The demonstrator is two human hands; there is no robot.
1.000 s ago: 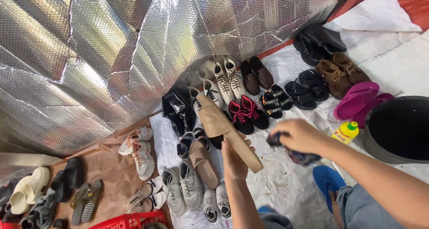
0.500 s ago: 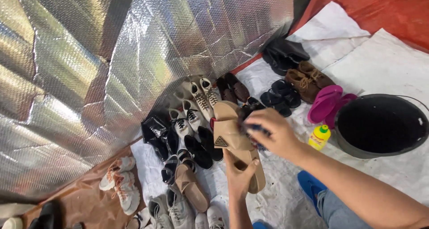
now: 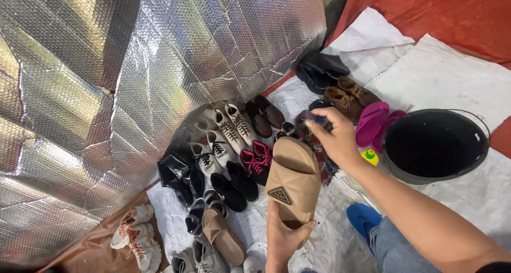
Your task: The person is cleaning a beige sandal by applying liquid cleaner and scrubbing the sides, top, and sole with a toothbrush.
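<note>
Matt tan rubbery sandal (image 3: 291, 181); shiny crinkled foil sheet (image 3: 159, 54) behind.

I saw a tan slide sandal (image 3: 291, 185) with a dark triangle badge at lower centre, magenta sandals (image 3: 373, 123) beside a black bucket (image 3: 434, 145) at right, silver quilted foil (image 3: 133, 81) upper left.

white sneakers (image 3: 186, 262) cut by bottom edge, cloth (image 3: 322, 161) half hidden behind tan slide (image 3: 293, 180)
</note>
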